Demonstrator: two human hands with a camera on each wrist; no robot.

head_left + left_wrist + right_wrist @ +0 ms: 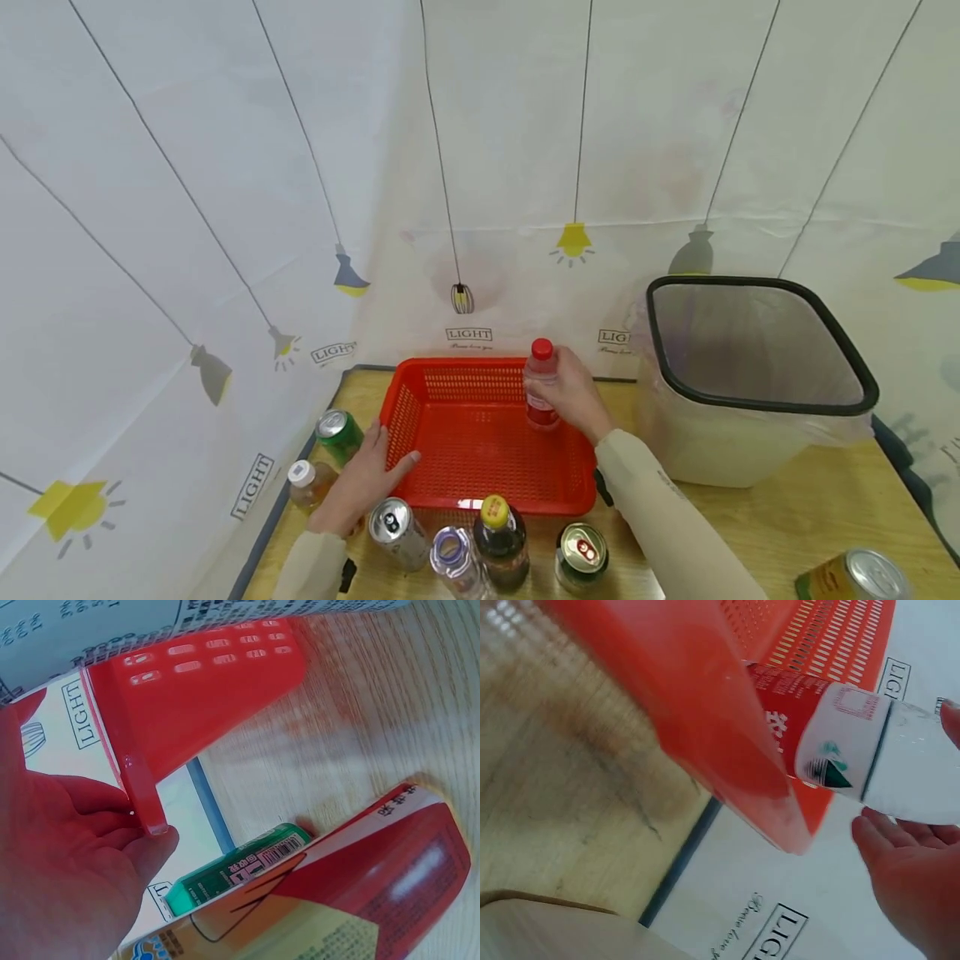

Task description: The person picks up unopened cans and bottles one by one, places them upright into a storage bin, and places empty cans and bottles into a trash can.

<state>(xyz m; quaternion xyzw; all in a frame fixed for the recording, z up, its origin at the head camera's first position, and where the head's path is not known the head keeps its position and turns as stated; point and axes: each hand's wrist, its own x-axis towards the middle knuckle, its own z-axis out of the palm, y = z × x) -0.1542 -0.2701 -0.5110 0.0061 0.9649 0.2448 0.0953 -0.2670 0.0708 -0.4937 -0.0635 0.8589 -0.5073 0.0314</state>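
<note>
My right hand (572, 390) grips the upper part of a clear plastic bottle (542, 408) with a red cap and red-and-white label. The bottle stands upright inside the right end of a red plastic basket (480, 458); in the right wrist view the near basket wall hides its base. My left hand (367, 479) holds the basket's left rim, thumb on the inner side and fingers outside. Beside that hand stand a green can (340, 435) and a white-capped bottle (307, 483) with amber contents.
In front of the basket stand a silver can (399, 533), an open clear bottle (459, 562), a dark yellow-capped bottle (501, 546) and a dark green can (581, 557). A black-rimmed bin (705, 450) with a liner stands right, another can (851, 577) front right. Patterned sheeting (510, 167) hangs behind.
</note>
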